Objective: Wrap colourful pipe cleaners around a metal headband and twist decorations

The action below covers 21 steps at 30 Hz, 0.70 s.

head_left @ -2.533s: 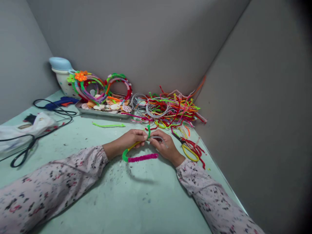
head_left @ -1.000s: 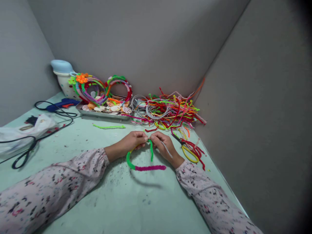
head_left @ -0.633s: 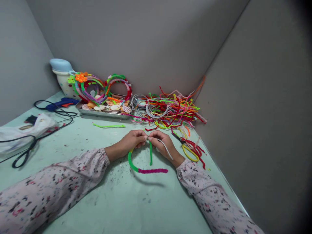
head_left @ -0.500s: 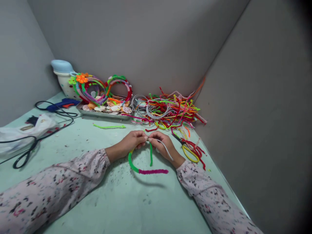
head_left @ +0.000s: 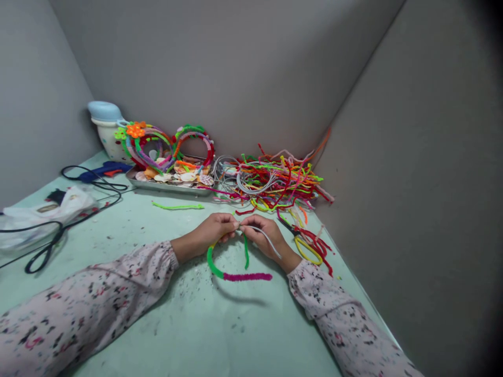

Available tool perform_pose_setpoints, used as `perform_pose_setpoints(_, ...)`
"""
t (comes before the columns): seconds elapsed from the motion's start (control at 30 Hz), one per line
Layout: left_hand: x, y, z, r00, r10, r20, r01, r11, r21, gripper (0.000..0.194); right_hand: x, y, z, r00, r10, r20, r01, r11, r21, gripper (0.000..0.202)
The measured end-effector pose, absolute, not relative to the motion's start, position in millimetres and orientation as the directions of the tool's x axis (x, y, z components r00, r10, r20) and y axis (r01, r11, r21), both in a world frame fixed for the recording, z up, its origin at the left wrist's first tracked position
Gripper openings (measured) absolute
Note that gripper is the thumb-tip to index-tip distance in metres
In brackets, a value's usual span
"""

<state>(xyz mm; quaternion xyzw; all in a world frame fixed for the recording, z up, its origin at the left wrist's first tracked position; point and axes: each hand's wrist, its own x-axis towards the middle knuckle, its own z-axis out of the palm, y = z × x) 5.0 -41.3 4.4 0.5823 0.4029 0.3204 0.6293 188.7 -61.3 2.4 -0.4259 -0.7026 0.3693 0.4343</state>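
My left hand point(head_left: 217, 229) is closed in a pinch on a curved headband point(head_left: 214, 264), whose covered part runs from yellow through green to a magenta end. Thumb to thumb with it, my right hand point(head_left: 264, 233) pinches a green pipe cleaner point(head_left: 246, 254) against the band's bare stretch. From between the two hands the loose green end hangs down. A bare grey-white wire end point(head_left: 271, 245) of the band arcs over my right palm. The fingertips hide where pipe cleaner and wire meet.
Behind are a metal tray point(head_left: 168, 189) of shells, finished headbands point(head_left: 194, 144) and a pile of pipe cleaners point(head_left: 283, 178). Scissors point(head_left: 308, 251) lie at right. A glue gun point(head_left: 104, 170), black cord point(head_left: 58, 230) and plastic bag point(head_left: 23, 230) occupy the left. One light-green pipe cleaner point(head_left: 178, 207) lies alone.
The hanging green pipe cleaner end has swung slightly to the right. Both hands keep their pinch, their fingertips barely shifted. The whole view has moved a little.
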Motion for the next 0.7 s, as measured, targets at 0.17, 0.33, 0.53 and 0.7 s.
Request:
perform_pose_setpoints(0.17, 4.9, -40.8, 4.8, 0.485, 0.862, -0.146, 0.063, 0.132, 0.989, 0.024, 191.9, -59.9, -0.7, -0.276, 0.886, 0.373, 0.371, 0.456, -0.809, 0.011)
perform_pose_setpoints(0.33, 5.5, -42.4, 7.4, 0.48, 0.866, -0.136, 0.058, 0.123, 0.991, 0.024, 189.3, -62.0, -1.1, -0.276, 0.905, 0.323, 0.27, 0.396, -0.877, 0.013)
perform_pose_setpoints(0.53, 5.6, -42.7, 8.3, 0.467, 0.874, -0.133, 0.074, 0.111, 0.991, 0.025, 186.8, -65.1, 2.2, -0.284, 0.924, 0.257, 0.178, 0.314, -0.933, 0.015)
perform_pose_setpoints(0.7, 5.4, -41.3, 7.9, 0.468, 0.872, -0.147, 0.052, 0.138, 0.989, 0.023, 188.2, -63.1, 0.6, -0.26, 0.93, 0.259, 0.234, 0.321, -0.918, 0.015)
